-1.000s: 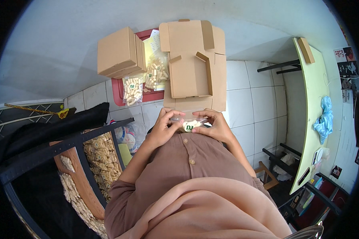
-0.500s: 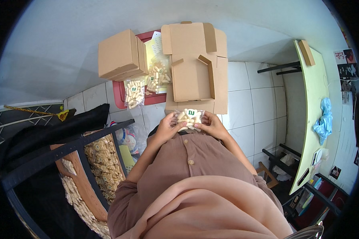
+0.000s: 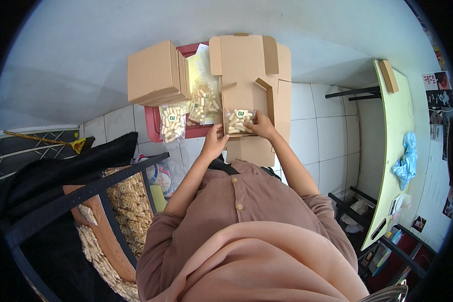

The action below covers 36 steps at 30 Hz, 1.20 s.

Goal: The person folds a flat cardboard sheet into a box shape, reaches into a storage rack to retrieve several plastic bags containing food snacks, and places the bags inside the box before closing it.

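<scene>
An open cardboard box [image 3: 246, 99] lies before me with its lid folded back to the far side. In its near end is a clear bag of pale capsule-shaped pieces [image 3: 239, 121] with a green-lettered label. My right hand [image 3: 260, 126] grips the right side of this bag, thumb and fingers closed on it. At the near left corner of the box is my left hand [image 3: 214, 143], its fingers apart and touching or almost touching the cardboard. Just left of the box lie more filled bags [image 3: 172, 123], some overlapping.
A red tray [image 3: 153, 126] holds stacked closed boxes [image 3: 152, 72] and a yellow paper sheet. Flat cardboard [image 3: 283, 100] lies under the open box. Left, a dark-framed rack [image 3: 85, 183] stands beside many filled bags [image 3: 128, 201]. A pale green tabletop [image 3: 385, 151] is at right.
The bag has moved away from my body and down into the open box. My right hand went with it; my left hand let go and shifted to the box's near left corner.
</scene>
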Available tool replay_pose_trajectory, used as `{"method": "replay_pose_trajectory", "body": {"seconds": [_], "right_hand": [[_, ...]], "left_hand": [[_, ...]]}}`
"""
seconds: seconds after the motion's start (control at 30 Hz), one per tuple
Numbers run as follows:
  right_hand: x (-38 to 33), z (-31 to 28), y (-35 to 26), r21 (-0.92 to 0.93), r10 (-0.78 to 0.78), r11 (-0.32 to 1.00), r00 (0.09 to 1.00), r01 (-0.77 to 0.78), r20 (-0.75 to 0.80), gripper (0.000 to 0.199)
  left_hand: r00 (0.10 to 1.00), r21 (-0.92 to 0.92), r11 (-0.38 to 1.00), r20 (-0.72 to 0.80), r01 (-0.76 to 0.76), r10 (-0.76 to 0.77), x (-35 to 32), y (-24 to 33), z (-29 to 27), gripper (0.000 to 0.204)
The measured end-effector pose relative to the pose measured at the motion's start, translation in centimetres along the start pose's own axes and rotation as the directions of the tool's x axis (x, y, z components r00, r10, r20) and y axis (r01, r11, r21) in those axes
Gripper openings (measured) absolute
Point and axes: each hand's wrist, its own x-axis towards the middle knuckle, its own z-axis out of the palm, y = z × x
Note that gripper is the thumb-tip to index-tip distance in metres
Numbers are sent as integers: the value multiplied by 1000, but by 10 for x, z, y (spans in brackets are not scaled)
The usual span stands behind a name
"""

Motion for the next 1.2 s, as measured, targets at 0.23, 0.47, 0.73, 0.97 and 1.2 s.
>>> {"method": "replay_pose_trajectory", "body": {"seconds": [0.23, 0.47, 0.73, 0.97, 1.2], "right_hand": [[-8, 7, -12, -301, -124, 950, 985, 84, -116, 87], [-9, -11, -18, -333, -118, 938, 992, 94, -52, 94], [10, -21, -27, -346, 56, 937, 998, -48, 14, 60], [18, -7, -5, -277, 46, 958, 993, -74, -105, 54], [-33, -24, -48, -165, -64, 986, 968, 24, -243, 56]], "left_hand": [[1000, 34, 999, -28, 7, -6, -1, 26, -4, 55], [865, 596, 658, 135, -460, 483, 25, 73, 0, 71], [941, 858, 389, 320, -336, 106, 62, 70, 32, 71], [954, 825, 481, 282, -296, 102, 43, 90, 30, 80], [976, 350, 933, -158, -88, 152, 27, 59, -51, 57]]}}
